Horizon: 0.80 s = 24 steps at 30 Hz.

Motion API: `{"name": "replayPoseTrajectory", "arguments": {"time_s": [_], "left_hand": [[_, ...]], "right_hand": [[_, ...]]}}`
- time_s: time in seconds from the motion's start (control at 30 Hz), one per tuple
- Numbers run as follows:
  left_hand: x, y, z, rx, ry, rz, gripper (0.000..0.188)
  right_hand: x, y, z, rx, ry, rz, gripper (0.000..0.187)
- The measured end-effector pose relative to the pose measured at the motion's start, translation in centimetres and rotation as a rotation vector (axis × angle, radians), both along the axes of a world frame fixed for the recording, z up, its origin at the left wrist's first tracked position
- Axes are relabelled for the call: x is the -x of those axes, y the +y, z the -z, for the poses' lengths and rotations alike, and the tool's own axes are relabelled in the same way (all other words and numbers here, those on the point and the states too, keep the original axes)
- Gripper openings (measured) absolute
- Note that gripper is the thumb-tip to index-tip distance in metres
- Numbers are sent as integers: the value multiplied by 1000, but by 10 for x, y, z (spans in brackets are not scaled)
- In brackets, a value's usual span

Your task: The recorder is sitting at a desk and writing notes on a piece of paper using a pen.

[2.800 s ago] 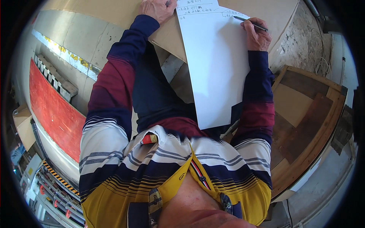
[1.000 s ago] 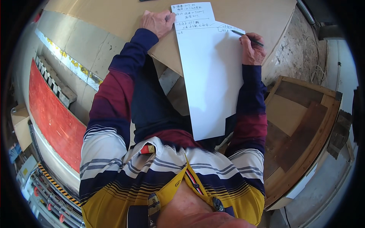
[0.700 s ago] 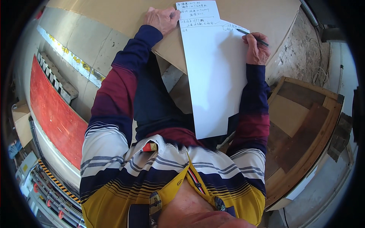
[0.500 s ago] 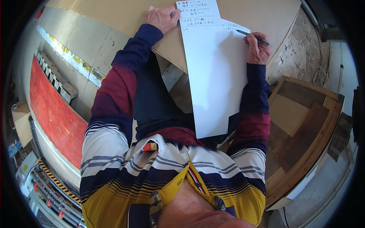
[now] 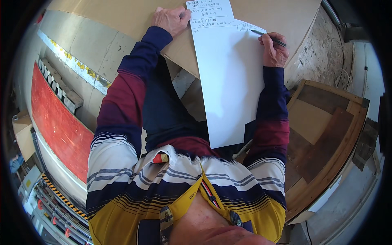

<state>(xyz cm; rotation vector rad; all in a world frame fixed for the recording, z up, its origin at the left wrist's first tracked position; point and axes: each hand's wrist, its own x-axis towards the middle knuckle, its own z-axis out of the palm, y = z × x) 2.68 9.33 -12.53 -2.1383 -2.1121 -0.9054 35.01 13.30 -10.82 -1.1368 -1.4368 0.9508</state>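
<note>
A long white sheet of paper [image 5: 226, 85] lies over a brown cardboard surface [image 5: 110, 11] and hangs past its near edge toward my lap. Handwritten lines fill its far end; the near part is blank. My right hand [image 5: 273, 50] grips a dark pen [image 5: 279, 42] at the sheet's right edge, its tip on or just above the writing at the upper right. Curled beside the sheet's upper left edge, my left hand [image 5: 169, 21] rests on the cardboard. A small greyish spot shows between its thumb and fingers, too small to name.
To the right stands a wooden-framed box or crate [image 5: 326, 118] with brown panels. A red board [image 5: 57, 122] lies at the left near a slotted grey metal piece [image 5: 67, 90]. Metal equipment with a black-and-yellow striped bar [image 5: 61, 194] is at lower left. Cables [image 5: 345, 79] lie at the far right.
The pen and my right hand have shifted slightly left. The sheet and my left hand also sit a little further left in view, while both hands keep their grip.
</note>
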Motion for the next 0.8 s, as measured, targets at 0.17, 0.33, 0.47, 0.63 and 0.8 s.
{"name": "replayPoseTrajectory", "arguments": {"time_s": [0.17, 0.33, 0.47, 0.63, 0.8], "left_hand": [[1, 1, 1, 6, 40, 25, 34], [1, 0, 3, -11, 40, 22, 35], [0, 0, 1, -8, 37, 25, 35], [0, 0, 0, -13, 31, 22, 35], [0, -1, -1, -19, 39, 32, 35]], "right_hand": [[-3, 2, 5, -22, -13, -12, 13], [-4, 4, 8, -9, 30, -22, 16], [-4, 5, 8, -34, 1, -23, 16], [-5, 5, 8, -39, -14, -37, 16], [-4, 5, 8, -61, -52, -22, 15]]}}
